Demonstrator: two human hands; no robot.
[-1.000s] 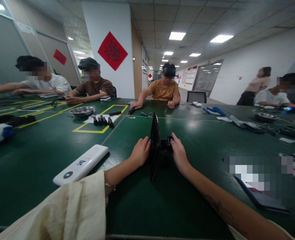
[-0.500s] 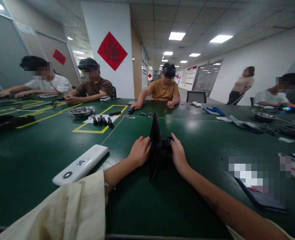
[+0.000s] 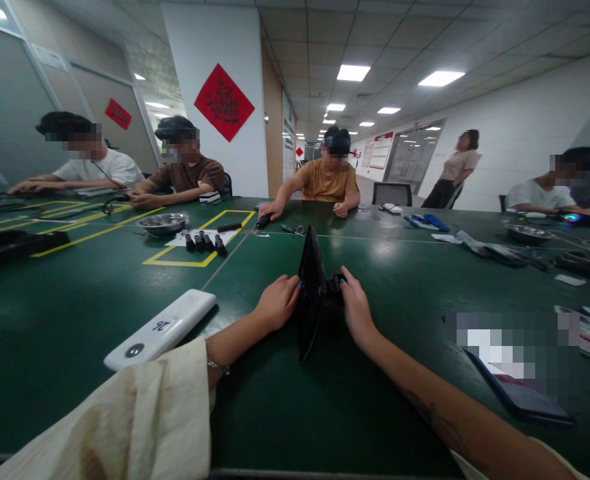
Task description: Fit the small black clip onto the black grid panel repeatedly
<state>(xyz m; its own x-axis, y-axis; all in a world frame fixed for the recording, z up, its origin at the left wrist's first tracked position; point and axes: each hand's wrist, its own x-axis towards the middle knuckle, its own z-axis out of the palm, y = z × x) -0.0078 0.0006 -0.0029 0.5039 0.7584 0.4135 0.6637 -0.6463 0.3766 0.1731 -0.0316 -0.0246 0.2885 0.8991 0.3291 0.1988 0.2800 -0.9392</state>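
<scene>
- Across green bench [image 3: 269, 413], seeing metal bowls [image 3: 162, 232] far left and right, with contents too small to tell
- Gripping black panel [image 3: 311, 300] upright at near side with left fingers [image 3: 291, 285], its mount [image 3: 333, 285] with right fingers [image 3: 353, 283]

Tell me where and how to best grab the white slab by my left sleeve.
I'd pinch the white slab across its long sides, toward the far end, coming from above. It lies flat on the green table and is longer than it is wide, so its width should be easier to span. In this view, the cream sleeve overlaps its near edge.
</scene>
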